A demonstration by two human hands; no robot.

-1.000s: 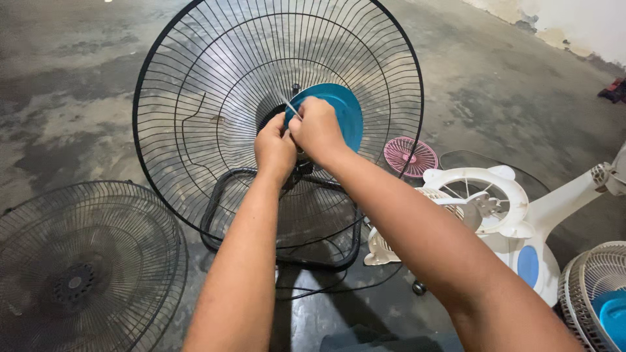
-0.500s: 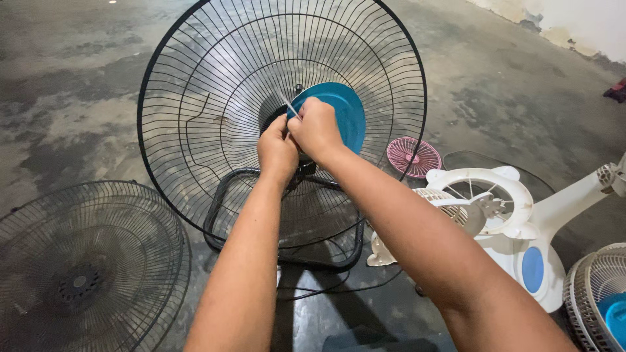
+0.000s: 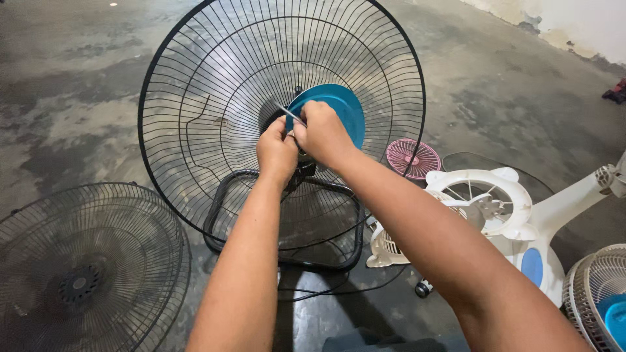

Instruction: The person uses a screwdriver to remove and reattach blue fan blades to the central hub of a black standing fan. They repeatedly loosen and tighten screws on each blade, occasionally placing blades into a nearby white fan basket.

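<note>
Curling inward, the fingers of your left hand (image 3: 277, 151) are closed into a loose fist at the centre of the upright fan guard (image 3: 195, 124), though what they grip, if anything, is hidden behind the knuckles. Your right hand (image 3: 323, 133) is just beside it, touching it, fingers folded shut around a thin metal tool (image 3: 288, 113) whose bright shaft sticks out to the upper left of the fist; its tip reaches the edge of the teal round cap (image 3: 342, 107) at the guard's hub.

That guard is a large black wire grille, standing upright and facing you, with thin ribs fanning out from the hub to a heavy round rim. The teal cap sits at its middle, partly covered by your right hand. Below the guard, a black rounded-square base frame (image 3: 225, 195) lies on the stained concrete floor (image 3: 78, 85), with a black cable trailing beneath it.

A second dark guard (image 3: 85, 261) lies flat at your left. To your right are a small pink grille (image 3: 413, 158) and a white fan body (image 3: 508, 208).
</note>
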